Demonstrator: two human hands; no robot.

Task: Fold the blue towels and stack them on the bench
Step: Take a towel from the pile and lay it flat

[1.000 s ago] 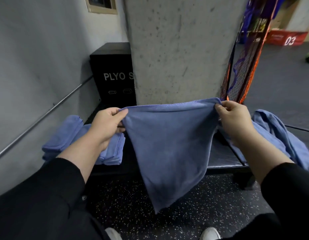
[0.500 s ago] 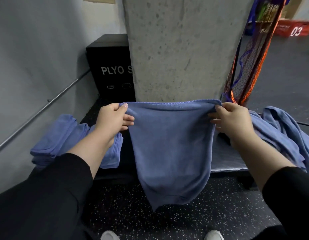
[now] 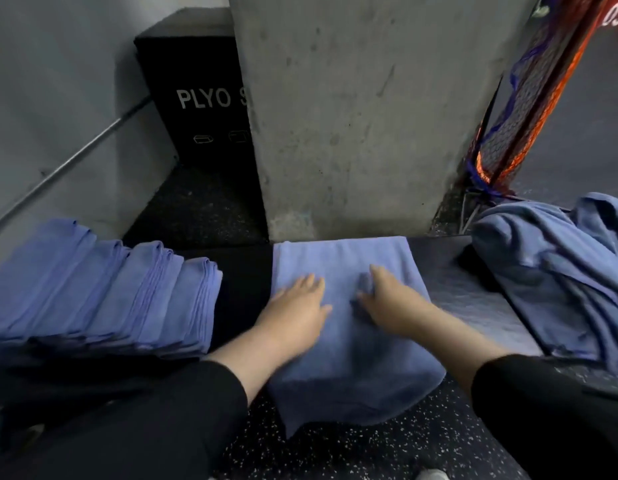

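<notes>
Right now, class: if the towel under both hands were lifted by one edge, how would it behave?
The towel would likely flop: its near end already droops off the bench. It probably weighs little, being thin cloth. It may slide rather than roll under the left hand and right hand.

Lighting as I read it on my feed: dim, flat indoor light, no glare. Concrete pillar [image 3: 352, 116] is the brightest surface; left of it the black box [image 3: 193, 98] sits in deep shadow. Below the pillar, both hands, left hand [image 3: 297, 306] and right hand [image 3: 390, 303], are motion-smeared. Soft shadow under them on the towel [image 3: 342, 258]. Wide-angle bending away from the pillar, toward the edges.
</notes>
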